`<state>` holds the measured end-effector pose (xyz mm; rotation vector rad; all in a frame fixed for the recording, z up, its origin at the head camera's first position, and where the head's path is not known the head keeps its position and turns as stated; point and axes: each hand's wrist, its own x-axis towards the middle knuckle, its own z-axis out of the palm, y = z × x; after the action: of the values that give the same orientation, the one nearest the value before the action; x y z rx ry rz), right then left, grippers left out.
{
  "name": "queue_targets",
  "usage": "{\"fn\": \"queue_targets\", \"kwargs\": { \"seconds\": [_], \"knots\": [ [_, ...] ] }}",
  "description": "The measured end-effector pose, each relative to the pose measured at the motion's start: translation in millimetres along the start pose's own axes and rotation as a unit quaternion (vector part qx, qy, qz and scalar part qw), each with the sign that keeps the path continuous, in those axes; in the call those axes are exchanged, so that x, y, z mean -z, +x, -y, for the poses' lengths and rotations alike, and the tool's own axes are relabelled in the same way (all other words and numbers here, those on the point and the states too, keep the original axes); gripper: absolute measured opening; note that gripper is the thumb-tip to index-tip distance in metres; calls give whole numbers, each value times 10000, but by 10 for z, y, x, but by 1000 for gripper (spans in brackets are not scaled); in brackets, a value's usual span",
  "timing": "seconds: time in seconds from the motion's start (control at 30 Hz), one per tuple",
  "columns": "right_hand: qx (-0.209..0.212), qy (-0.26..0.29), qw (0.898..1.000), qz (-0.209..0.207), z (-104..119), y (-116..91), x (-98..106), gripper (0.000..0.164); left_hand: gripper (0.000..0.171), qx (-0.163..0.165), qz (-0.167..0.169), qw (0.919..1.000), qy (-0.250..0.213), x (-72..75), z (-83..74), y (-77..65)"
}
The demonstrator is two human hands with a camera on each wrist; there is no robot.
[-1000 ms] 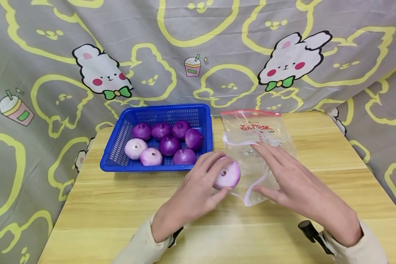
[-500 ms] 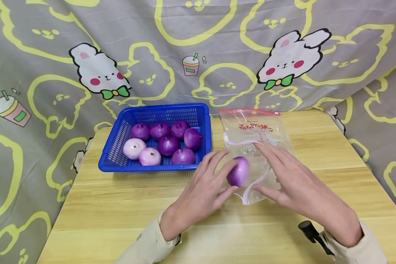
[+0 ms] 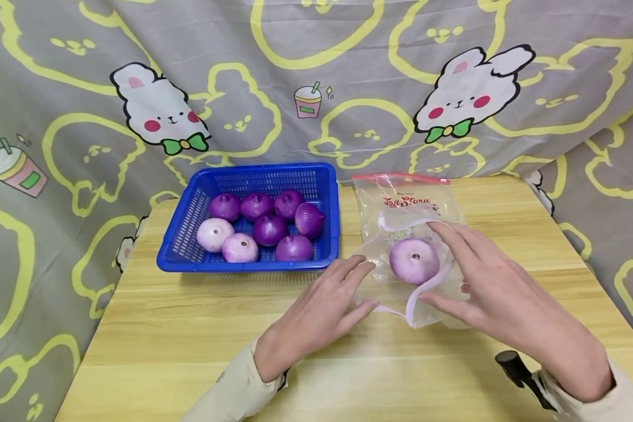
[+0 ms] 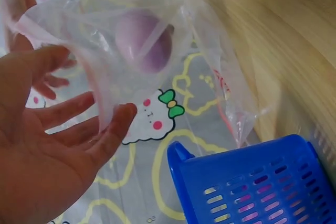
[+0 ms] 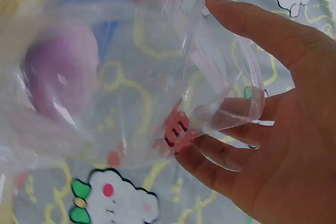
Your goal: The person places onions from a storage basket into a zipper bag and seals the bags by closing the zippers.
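Note:
A peeled purple onion (image 3: 414,261) sits inside a clear zip bag (image 3: 408,214) with red lettering. In both wrist views the onion (image 4: 144,40) shows through the plastic. My left hand (image 3: 322,310) is at the left side of the bag's mouth, holding nothing, fingers spread; in the left wrist view its fingertips meet the pale rim. On the other side, my right hand (image 3: 498,296) spreads its thumb and fingers against the mouth's edge. The right wrist view shows that thumb at the rim and the fingers (image 5: 210,166) partly behind the plastic.
To the left of the bag stands a blue basket (image 3: 248,267) with several onions, some dark purple and two pale. Wooden tabletop (image 3: 190,351) lies under everything. A patterned grey curtain (image 3: 348,70) hangs behind and beside the table.
The left hand has carried the onion rightward from beside the bag's mouth into it and let go. The bag's mouth and the right hand have shifted slightly right.

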<state>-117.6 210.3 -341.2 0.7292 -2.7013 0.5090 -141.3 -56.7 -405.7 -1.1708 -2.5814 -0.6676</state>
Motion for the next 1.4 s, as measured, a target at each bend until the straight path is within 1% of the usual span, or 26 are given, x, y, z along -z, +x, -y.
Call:
{"fn": "queue_targets", "kwargs": {
  "seconds": [0.07, 0.1, 0.17, 0.27, 0.43, 0.5, 0.6, 0.7, 0.77, 0.83, 0.97, 1.07, 1.17, 1.23, 1.3, 1.4],
  "knots": [
    [-51, -147, 9999, -54, 18, -1, 38, 102, 53, -32, 44, 9999, 96, -4, 0, 1],
    [-16, -195, 9997, -117, 28, 1, 56, 98, 54, -63, 49, 9999, 142, -1, -5, 3],
    [100, -303, 9992, -251, 61, 6, 94, 94, 55, -157, 42, 9997, 206, 6, -20, 17],
    [312, -420, 9978, -402, 117, 12, 151, 93, 54, -299, 53, 9993, 228, 23, -47, 35],
    [473, -553, 9966, -391, 133, 11, 241, 92, 51, -373, 301, 9987, 200, 48, -63, 5],
    [439, -603, 9966, -355, 107, 3, 279, 90, 51, -424, 404, 9981, 195, 47, -64, -14],
    [301, -719, 9967, -216, 86, -16, 324, 83, 50, -538, 447, 9974, 193, 43, -67, -30],
    [286, -617, 9977, 41, 105, -24, 318, 84, 41, -596, 375, 9968, 379, 29, -60, -31],
    [384, -500, 9979, 119, 122, -13, 288, 85, 32, -582, 315, 9964, 521, 16, -45, -35],
    [521, -373, 9978, 138, 129, 4, 254, 83, 27, -568, 267, 9960, 635, -2, -24, -40],
    [729, -371, 9966, -15, 133, 29, 198, 74, 27, -594, 313, 9956, 655, -23, 7, -55],
    [881, -372, 9953, -144, 143, 35, 159, 74, 33, -603, 484, 9945, 709, -10, 7, -75],
    [981, -398, 9941, -242, 157, 30, 128, 77, 38, -590, 631, 9941, 660, 37, -7, -99],
    [988, -374, 9941, -247, 167, 22, 116, 77, 39, -591, 673, 9946, 519, 90, -14, -108],
    [963, -364, 9944, -230, 174, 16, 105, 76, 38, -615, 661, 9953, 357, 159, -12, -114],
    [899, -335, 9952, -210, 176, 6, 90, 75, 35, -587, 551, 9968, -37, 271, 14, -119]
  ]
}}
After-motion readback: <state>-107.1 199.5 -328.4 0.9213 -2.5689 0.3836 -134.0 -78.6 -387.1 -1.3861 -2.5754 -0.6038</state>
